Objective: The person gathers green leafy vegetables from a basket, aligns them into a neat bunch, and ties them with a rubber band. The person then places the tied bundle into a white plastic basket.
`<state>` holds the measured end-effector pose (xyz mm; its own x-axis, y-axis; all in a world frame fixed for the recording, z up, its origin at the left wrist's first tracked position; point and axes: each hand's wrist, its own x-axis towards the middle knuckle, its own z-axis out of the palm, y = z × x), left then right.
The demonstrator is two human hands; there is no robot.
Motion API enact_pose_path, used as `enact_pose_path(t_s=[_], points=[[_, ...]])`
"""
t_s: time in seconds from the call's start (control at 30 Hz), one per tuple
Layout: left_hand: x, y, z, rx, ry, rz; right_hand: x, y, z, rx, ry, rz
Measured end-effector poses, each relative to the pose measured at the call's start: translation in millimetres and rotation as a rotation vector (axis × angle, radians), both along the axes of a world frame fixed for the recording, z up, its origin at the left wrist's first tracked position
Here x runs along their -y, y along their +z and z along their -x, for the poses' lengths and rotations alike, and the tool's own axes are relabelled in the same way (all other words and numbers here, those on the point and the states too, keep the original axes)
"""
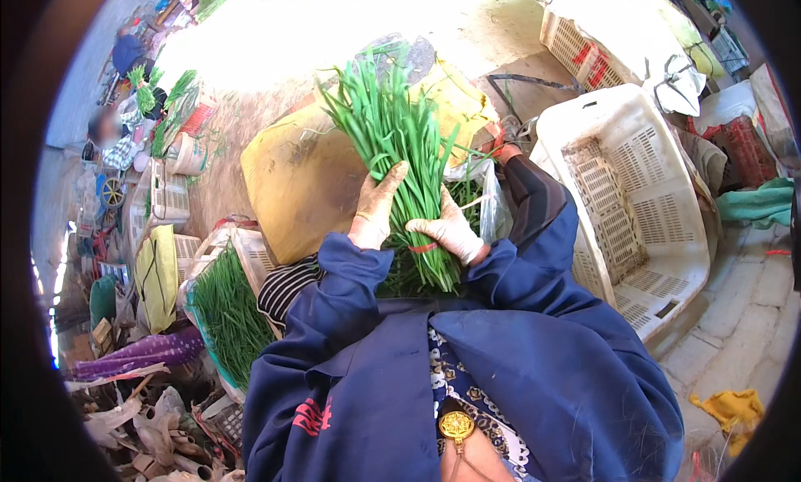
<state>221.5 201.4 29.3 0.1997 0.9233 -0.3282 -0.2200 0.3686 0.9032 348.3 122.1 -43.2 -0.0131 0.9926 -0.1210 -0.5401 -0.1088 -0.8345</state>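
Note:
Both of my hands hold one bunch of long flat green leaves, apparently garlic chives (397,132), leaf tips pointing away from me. My left hand (377,207) grips its left side, thumb laid over the leaves. Lower down, my right hand (452,227) wraps the right side near the stem ends. A red band (423,248) crosses the stems just below the right thumb; whether it circles the whole bunch is hidden. Beneath the bunch, more greens (400,263) lie over my lap. A clear plastic bag (491,197) with loose greens sits beside my right hand.
A yellow cushion-like block (300,182) lies ahead to the left. An upright-sided white plastic crate (657,197) leans at my right. At my left, a crate holds loose greens (231,313). Farther left, a blurred person (116,135) sits among bundles and a bucket (186,155).

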Motion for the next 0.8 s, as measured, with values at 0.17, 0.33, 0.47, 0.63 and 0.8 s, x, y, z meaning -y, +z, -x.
enact_pose_path(t_s=[0.17,0.33,0.47,0.63,0.8], points=[[-5,-21,5,0.087,-0.003,-0.081,-2,-14,6,0.223,-0.136,-0.150],[2,-28,6,0.078,-0.050,-0.116,4,-18,8,0.178,-0.130,-0.072],[14,-41,14,0.042,0.008,-0.136,0,-7,1,0.018,-0.074,0.145],[27,-39,29,0.111,0.005,-0.071,4,-37,11,0.040,-0.115,0.161],[41,-35,42,0.055,0.038,-0.128,11,-44,26,0.309,-0.116,0.123]])
